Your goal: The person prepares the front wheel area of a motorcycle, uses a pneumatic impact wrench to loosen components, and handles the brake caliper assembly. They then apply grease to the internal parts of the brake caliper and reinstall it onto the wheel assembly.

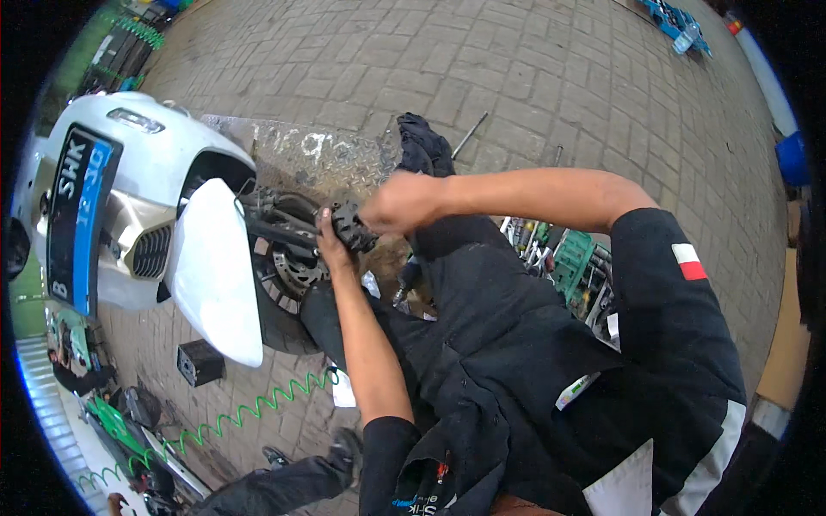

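Observation:
A dark round part with notched edges [351, 225] sits beside the wheel and brake disc [297, 268] of a white scooter [215, 271]. My left hand [332, 245] is closed around its near side, the thumb pointing up along it. At its right side is my right hand [401, 203], curled and blurred by motion; whatever its fingers hold cannot be made out. Just beyond my right hand lies a bunched black cloth [422, 142]. My knee is close to the tyre [288, 331].
A metal plate [258, 133] lies behind the wheel, a metal rod [471, 136] beyond the cloth. Tools and a green case [572, 262] lie to my right. A black box [200, 362], a green coiled hose [232, 417] and another person's legs [292, 482] are at the lower left.

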Motion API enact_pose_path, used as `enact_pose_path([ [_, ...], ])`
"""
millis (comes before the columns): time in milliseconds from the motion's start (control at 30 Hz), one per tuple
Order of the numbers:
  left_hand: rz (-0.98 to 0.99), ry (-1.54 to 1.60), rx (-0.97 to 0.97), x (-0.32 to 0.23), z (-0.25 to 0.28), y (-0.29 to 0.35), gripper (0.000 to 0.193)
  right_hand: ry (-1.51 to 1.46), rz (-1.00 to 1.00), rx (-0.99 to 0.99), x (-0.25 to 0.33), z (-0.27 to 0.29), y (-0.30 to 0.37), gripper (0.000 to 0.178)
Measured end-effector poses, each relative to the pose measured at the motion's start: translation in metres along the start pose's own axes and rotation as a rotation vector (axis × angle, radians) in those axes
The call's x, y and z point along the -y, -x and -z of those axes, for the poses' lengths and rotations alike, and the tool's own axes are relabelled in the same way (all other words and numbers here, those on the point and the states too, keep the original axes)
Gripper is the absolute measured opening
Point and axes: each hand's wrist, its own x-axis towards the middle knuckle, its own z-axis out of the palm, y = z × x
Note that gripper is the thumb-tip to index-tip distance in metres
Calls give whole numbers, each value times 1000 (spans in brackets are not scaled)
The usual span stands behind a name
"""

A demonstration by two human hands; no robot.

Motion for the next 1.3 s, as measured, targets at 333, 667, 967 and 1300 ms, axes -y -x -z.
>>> enact_pose_path([
  [333, 120, 218, 38, -27, -31, 38, 57, -595, -916, -693, -120, 10, 181, 33],
  [667, 199, 453, 92, -32, -20, 48, 57, -217, -1802, -407, -104, -238, 330, 54],
  [967, 190, 615, 189, -27, -9, 49, 55, 144, -1505, -141, -68, -219, 305, 36],
  [1300, 198, 538, 78, -18, -14, 40, 59, -650, -822, -621, -19, -31, 110, 46],
])
